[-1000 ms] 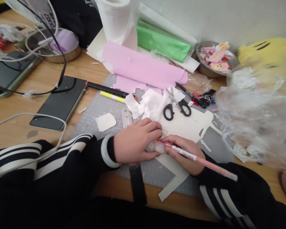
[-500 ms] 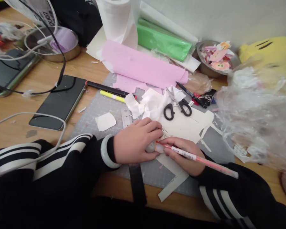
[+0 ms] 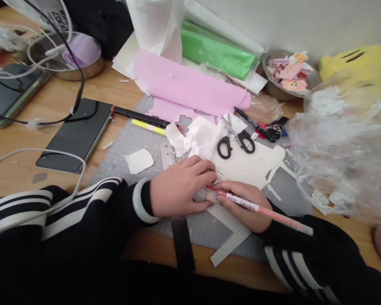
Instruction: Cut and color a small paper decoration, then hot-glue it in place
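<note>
We pinch an orange pen (image 3: 279,217) in our right hand (image 3: 251,219), nearer us than the scissors (image 3: 242,137), its tip at a pale scrap (image 3: 211,195). Our left hand (image 3: 180,186) curls beside the scrap; whether gripping, we cannot tell.

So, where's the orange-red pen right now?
In the head view, the orange-red pen is in the right hand, right of centre, its tip near the whitish piece by the left hand.
</note>
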A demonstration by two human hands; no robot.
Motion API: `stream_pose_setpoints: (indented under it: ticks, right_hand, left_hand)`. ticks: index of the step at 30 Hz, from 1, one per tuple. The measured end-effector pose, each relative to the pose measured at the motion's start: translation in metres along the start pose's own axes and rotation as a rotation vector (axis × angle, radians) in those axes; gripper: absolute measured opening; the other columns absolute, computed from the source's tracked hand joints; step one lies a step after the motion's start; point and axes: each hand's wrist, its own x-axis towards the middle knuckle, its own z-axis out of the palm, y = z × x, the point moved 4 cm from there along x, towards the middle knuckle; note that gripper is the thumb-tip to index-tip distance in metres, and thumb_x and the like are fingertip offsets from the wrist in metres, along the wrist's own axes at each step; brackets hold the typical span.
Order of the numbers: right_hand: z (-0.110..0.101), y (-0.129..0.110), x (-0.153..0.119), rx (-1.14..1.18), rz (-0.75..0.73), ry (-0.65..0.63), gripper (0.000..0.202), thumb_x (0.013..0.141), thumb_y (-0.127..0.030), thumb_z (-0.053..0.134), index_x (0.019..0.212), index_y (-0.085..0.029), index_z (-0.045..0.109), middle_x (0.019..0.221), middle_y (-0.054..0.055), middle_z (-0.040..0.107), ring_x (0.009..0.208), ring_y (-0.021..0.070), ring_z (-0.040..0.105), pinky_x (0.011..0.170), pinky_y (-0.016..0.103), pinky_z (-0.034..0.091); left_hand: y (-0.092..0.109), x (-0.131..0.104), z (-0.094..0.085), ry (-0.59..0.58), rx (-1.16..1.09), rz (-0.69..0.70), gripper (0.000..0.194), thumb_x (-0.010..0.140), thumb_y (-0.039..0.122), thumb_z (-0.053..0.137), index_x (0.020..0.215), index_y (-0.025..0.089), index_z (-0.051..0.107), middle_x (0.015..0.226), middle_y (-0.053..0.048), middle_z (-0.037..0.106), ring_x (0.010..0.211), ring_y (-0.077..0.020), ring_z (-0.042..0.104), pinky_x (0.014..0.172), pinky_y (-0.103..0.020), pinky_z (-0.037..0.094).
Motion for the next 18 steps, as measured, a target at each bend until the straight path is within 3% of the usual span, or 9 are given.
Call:
stream_pose_setpoints:
  ticks: [6,18]
  right_hand:
    - [0.0002,-0.0024,0.0029,-0.009,0.064,0.004,0.021,0.082,-0.028,0.052,0.094,-0.019,0.067,0.088,0.003,0.073,0.078,0.0155,0.069,0.07,0.025,0.055]
    - [0.0007,-0.001,0.0014,0.057,0.028,0.023,0.021,0.083,-0.031,0.052,0.091,-0.019,0.068,0.085,0.002,0.073,0.076,0.0144,0.067,0.071,0.025,0.052]
  left_hand:
    - [0.0001,0.0004,0.0004,-0.002,-0.007,-0.005,0.03,0.079,0.038,0.057,0.1,0.016,0.057,0.114,-0.008,0.054,0.103,-0.0244,0.048,0.09,-0.04,0.044]
    - [0.0001,0.0015,-0.0006,-0.017,-0.015,-0.026,0.029,0.079,0.038,0.058,0.098,0.017,0.058,0.113,-0.007,0.054,0.102,-0.0239,0.048,0.089,-0.04,0.044]
